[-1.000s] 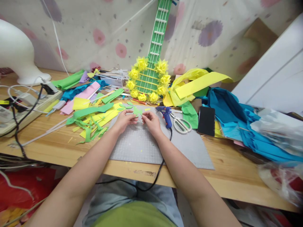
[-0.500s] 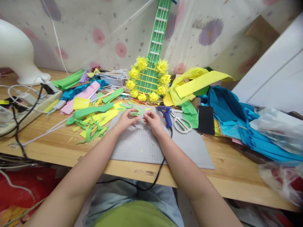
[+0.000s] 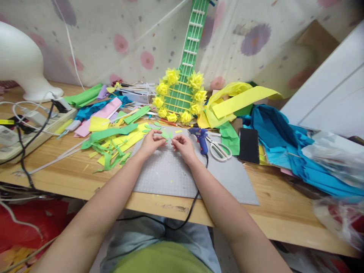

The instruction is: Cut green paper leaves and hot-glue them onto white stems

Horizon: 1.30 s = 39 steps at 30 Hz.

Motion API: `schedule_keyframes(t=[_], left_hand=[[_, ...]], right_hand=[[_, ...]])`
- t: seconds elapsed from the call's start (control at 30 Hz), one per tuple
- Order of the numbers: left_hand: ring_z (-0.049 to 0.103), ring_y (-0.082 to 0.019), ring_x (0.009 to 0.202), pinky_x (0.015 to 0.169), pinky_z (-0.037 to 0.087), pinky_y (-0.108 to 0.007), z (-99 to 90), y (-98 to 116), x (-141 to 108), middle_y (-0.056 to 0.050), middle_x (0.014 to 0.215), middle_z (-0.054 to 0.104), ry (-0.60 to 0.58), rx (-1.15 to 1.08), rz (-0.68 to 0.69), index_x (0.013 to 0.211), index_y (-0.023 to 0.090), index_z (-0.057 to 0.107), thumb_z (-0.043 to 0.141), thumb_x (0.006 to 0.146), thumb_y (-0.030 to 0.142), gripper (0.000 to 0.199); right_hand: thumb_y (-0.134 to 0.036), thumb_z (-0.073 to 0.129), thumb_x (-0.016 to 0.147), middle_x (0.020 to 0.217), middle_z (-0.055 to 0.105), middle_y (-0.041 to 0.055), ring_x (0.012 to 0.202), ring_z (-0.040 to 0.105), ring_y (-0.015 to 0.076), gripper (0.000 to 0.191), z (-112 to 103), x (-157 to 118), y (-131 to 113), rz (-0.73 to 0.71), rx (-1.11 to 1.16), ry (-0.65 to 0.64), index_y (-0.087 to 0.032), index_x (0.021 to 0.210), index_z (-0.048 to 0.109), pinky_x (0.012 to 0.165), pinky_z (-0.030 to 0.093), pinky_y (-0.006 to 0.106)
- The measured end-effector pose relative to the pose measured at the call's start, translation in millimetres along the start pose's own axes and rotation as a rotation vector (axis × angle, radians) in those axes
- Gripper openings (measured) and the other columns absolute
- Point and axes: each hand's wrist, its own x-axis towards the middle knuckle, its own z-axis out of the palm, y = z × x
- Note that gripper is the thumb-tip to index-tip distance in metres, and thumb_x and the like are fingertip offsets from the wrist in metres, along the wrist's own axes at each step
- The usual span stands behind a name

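My left hand (image 3: 154, 143) is over the grey cutting mat (image 3: 167, 178), thumb and fingertips closed on what looks like a small green paper leaf (image 3: 164, 134). Close beside it, my right hand (image 3: 183, 146) has its thumb and fingers pinched together; anything between them is too small to make out. The fingertips of both hands nearly meet. Just right of my right hand lies a blue hot glue gun (image 3: 200, 139), its black cord running over the table edge. White-handled scissors (image 3: 219, 150) rest next to it.
A green paper guitar (image 3: 182, 96) ringed with yellow paper flowers leans on the wall behind. Green and yellow paper scraps (image 3: 113, 146) cover the left. A black phone (image 3: 248, 145) and blue crepe paper (image 3: 273, 125) are at right. A power strip (image 3: 36, 132) sits far left.
The two hands have stayed close together over the mat, with small finger movements. The green piece shows more fully above my left fingertips. The whole view has shifted slightly.
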Motion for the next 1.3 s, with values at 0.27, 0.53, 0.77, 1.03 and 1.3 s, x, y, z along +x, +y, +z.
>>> schedule_keyframes(t=[0.27, 0.53, 0.77, 1.03, 1.3], left_hand=[[0.066, -0.019, 0.067, 0.06, 0.053, -0.031, -0.2, 9.6, -5.2, -0.005, 0.073, 0.067, -0.035, -0.047, -0.118, 0.091, 0.015, 0.049, 0.077, 0.053, 0.028, 0.049], [0.066, -0.017, 0.067, 0.066, 0.053, -0.031, -1.7, 6.8, -5.3, -0.004, 0.071, 0.066, -0.029, -0.063, -0.133, 0.089, 0.015, 0.049, 0.079, 0.05, 0.024, 0.05], [0.065, -0.017, 0.066, 0.064, 0.053, -0.031, -2.0, 7.1, -4.7, -0.002, 0.068, 0.065, -0.028, -0.059, -0.11, 0.093, 0.016, 0.049, 0.077, 0.053, 0.024, 0.05], [0.064, -0.016, 0.07, 0.065, 0.053, -0.03, -2.9, 5.3, -5.9, -0.006, 0.077, 0.066, -0.098, -0.014, -0.109, 0.075, 0.013, 0.063, 0.077, 0.052, 0.032, 0.033], [0.063, -0.015, 0.069, 0.063, 0.052, -0.027, -4.3, 2.5, -4.7, -0.005, 0.073, 0.065, -0.104, -0.023, -0.143, 0.072, 0.013, 0.064, 0.077, 0.052, 0.031, 0.03]], right_hand=[[-0.038, 0.059, 0.064, 0.058, 0.055, -0.0046, 0.043, 0.045, 0.0068, 0.02, 1.0, -2.1, 0.3, -0.072, -0.138, -0.019, -0.02, 0.067, 0.05, 0.043, 0.039, 0.021], [-0.038, 0.058, 0.067, 0.06, 0.056, -0.0033, 0.045, 0.046, 0.0076, 0.019, 2.0, -5.3, 0.2, -0.133, -0.2, -0.031, -0.021, 0.07, 0.051, 0.044, 0.04, 0.021], [-0.036, 0.057, 0.069, 0.06, 0.057, -0.0037, 0.045, 0.047, 0.0083, 0.016, 1.6, -4.1, 3.3, -0.143, -0.227, -0.044, -0.021, 0.07, 0.051, 0.046, 0.039, 0.023], [-0.035, 0.057, 0.069, 0.062, 0.057, -0.0036, 0.045, 0.047, 0.008, 0.015, 2.0, -5.5, 1.0, -0.138, -0.228, -0.058, -0.021, 0.07, 0.051, 0.045, 0.039, 0.022], [-0.037, 0.058, 0.068, 0.062, 0.057, -0.0031, 0.046, 0.047, 0.0083, 0.018, 2.4, -4.8, 2.2, -0.133, -0.201, -0.095, -0.021, 0.072, 0.052, 0.045, 0.039, 0.023]])
